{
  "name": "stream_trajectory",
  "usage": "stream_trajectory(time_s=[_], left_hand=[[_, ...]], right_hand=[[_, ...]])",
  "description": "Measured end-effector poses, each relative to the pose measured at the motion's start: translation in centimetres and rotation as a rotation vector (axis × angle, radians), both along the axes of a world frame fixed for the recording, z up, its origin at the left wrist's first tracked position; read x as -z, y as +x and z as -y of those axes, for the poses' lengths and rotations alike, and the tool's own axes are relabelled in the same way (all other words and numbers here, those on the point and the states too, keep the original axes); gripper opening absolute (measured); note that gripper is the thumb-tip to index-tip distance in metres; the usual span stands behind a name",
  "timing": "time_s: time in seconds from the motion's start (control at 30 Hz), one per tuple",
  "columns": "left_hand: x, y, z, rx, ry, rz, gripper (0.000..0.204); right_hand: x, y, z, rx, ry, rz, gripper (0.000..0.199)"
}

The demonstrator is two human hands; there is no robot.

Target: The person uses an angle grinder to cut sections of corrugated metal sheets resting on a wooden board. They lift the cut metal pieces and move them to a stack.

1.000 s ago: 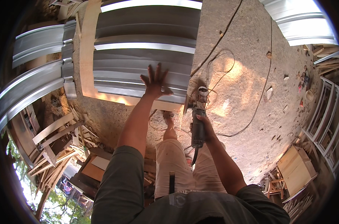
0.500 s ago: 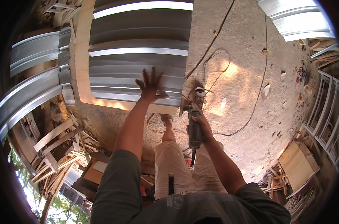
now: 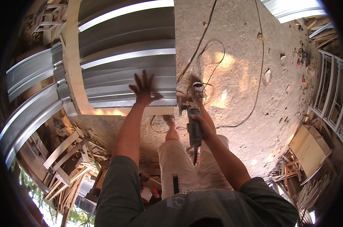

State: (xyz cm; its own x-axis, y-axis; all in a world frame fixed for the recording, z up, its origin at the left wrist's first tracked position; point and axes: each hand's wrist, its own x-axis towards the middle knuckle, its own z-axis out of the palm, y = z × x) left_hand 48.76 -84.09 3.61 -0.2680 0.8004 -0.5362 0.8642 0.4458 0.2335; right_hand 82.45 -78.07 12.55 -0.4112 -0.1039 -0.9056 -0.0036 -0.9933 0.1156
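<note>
My left hand point(image 3: 144, 90) lies with fingers spread on a grey ribbed metal sheet point(image 3: 118, 81), near its close right corner. The sheet rests on a pale wooden board point(image 3: 74, 60), whose border shows along the left and near sides. In my right hand point(image 3: 204, 126) is a dark angle grinder point(image 3: 194, 128), gripped round its body. Its head and disc point(image 3: 180, 107) are beside the right edge of the sheet and board; whether the disc touches them I cannot tell. The grinder's cord hangs down toward my legs.
Black cables point(image 3: 260, 79) loop over the dirt floor point(image 3: 235, 41) to the right. A round white-rimmed object point(image 3: 197, 86) is by my foot. More metal sheets point(image 3: 31, 106) lean at left above scrap wood point(image 3: 67, 170). A wooden box point(image 3: 309, 145) and metal frame point(image 3: 332, 90) stand right.
The view has shifted, so the sheet and floor sit further left. My left hand remains spread on the sheet, and my right hand still holds the grinder near the sheet's edge.
</note>
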Motion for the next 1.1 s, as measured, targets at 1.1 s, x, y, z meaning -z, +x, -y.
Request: stream_trajectory(time_s=[1.1], left_hand=[[0.5, -0.6, 0.7, 0.010, 0.002, -0.045, 0.134]], right_hand=[[-3.7, -4.8, -4.3, -0.033, 0.178, 0.031, 0.056]])
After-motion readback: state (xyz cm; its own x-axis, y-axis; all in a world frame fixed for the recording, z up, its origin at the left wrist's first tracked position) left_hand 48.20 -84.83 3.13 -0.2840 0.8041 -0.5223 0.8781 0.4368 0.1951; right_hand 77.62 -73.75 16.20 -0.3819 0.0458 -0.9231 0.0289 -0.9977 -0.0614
